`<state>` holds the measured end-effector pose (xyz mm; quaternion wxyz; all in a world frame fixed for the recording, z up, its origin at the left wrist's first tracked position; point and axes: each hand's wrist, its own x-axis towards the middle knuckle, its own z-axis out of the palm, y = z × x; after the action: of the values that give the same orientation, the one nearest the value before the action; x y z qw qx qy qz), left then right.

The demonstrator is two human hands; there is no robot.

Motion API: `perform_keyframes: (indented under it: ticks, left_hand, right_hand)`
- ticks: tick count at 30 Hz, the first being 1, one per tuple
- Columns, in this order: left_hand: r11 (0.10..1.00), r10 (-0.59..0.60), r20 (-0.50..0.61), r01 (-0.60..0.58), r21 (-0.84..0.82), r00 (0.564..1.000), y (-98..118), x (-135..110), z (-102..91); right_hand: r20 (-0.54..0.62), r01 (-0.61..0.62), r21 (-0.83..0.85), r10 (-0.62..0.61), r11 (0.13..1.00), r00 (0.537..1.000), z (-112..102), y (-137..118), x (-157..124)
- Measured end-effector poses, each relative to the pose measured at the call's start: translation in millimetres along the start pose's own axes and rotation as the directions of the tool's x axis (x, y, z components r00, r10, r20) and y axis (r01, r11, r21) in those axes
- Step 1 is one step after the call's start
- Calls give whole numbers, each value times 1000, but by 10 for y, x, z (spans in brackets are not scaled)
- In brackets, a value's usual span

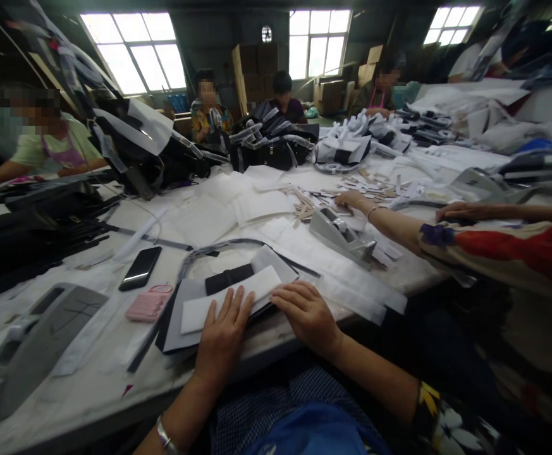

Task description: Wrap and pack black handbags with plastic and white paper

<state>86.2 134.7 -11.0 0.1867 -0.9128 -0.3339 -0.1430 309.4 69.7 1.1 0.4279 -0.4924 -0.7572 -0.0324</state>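
In front of me on the table lies a flat black bag (pixel 165 338) with a looped handle (pixel 195 249) in clear wrap. Grey-white sheets (pixel 188 309) cover its front, with a black strap piece (pixel 229 279) showing between them. My left hand (pixel 223 328) rests flat, fingers spread, on a folded white sheet (pixel 257 287) that lies across the bag. At that sheet's right end is my right hand (pixel 308 316), its fingers together, slightly bent and stretched out over the edge. The right thumb is hidden, and I see no firm grip.
A black phone (pixel 140 268), a pink pouch (pixel 148 304) and a grey tape dispenser (pixel 43 341) lie on the left. Another tape dispenser (pixel 342 234) stands right, near a co-worker's hand (pixel 350 199). Heaped bags (pixel 276 151) and white sheets (pixel 209 205) lie farther back.
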Motion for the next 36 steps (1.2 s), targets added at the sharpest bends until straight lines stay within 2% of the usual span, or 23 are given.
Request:
perform_keyframes:
  ticks: [1,2,3,4,5,6,7,8,10,12,14,16,18,20,21,23,25,26,27,29,31,34,36]
  left_hand:
    - [1000,-3,-5,3,-4,1000,-11,-11,18]
    - [1000,-5,-9,5,-8,1000,-18,-19,27]
    - [1000,-9,-11,9,-13,1000,-21,-23,29]
    - [1000,-15,-12,15,-21,1000,-23,-24,25]
    - [999,-20,-14,20,-29,1000,-23,-22,20]
    - [999,-24,-16,23,-39,1000,-22,-20,14]
    - [999,-26,-17,25,-47,1000,-21,-17,9]
    - [998,-26,-18,25,-54,1000,-18,-15,6]
    - [998,-31,-23,29,-63,999,-8,-15,3]
    - [996,-44,-36,41,-77,998,8,-24,-3]
    - [994,-50,-59,44,-101,997,20,-40,-14]
    - [992,-58,-88,47,-119,994,13,-57,-25]
    - [991,-82,-123,68,-119,989,-23,-66,-30]
    - [990,-99,-155,82,-111,983,-81,-61,-28]
    - [991,-93,-165,75,-109,982,-115,-54,-27]
    - [993,-66,-173,47,-111,983,-184,-35,-36]
    - [991,-68,-170,48,-122,983,-248,-9,-72]
    - [989,-93,-172,71,-132,981,-279,5,-101]
    - [984,-130,-176,105,-146,976,-308,22,-136]
    - [967,-215,-186,181,-182,959,-365,64,-211]
    - [945,-291,-194,250,-210,937,-416,112,-272]
    - [917,-370,-182,327,-230,911,-459,176,-314]
    - [905,-398,-172,354,-235,901,-461,203,-314]
  right_hand:
    - [-24,-131,77,134,988,991,-43,-77,-61]
    - [-2,-299,167,303,940,953,-76,-145,-120]
    - [78,-478,261,475,839,877,-98,-199,-170]
    - [197,-636,347,610,689,768,-111,-236,-205]
    - [323,-750,418,687,513,651,-117,-258,-222]
    - [434,-810,479,711,339,554,-117,-267,-221]
    - [515,-825,534,701,188,493,-114,-267,-205]
    - [561,-806,587,683,70,468,-110,-267,-177]
    - [594,-736,672,658,-88,463,-96,-289,-104]
    - [597,-673,720,649,-173,472,-67,-369,-32]
    - [566,-618,762,663,-194,490,-8,-503,27]
    - [518,-575,802,672,-165,529,75,-647,73]
    - [462,-541,835,664,-103,587,153,-741,102]
    - [408,-549,836,640,25,651,189,-736,102]
    - [379,-569,811,617,139,690,181,-689,84]
    - [306,-578,670,536,465,787,107,-516,13]
    - [217,-475,388,423,789,880,-26,-268,-92]
    - [185,-397,219,362,891,914,-102,-132,-148]
    - [170,-321,57,307,946,936,-173,2,-199]
    - [208,-184,-199,225,963,952,-280,243,-276]
    - [284,-83,-325,181,942,941,-317,421,-305]
    - [329,-37,-338,155,940,932,-249,543,-253]
    - [324,-40,-319,148,947,935,-153,521,-172]
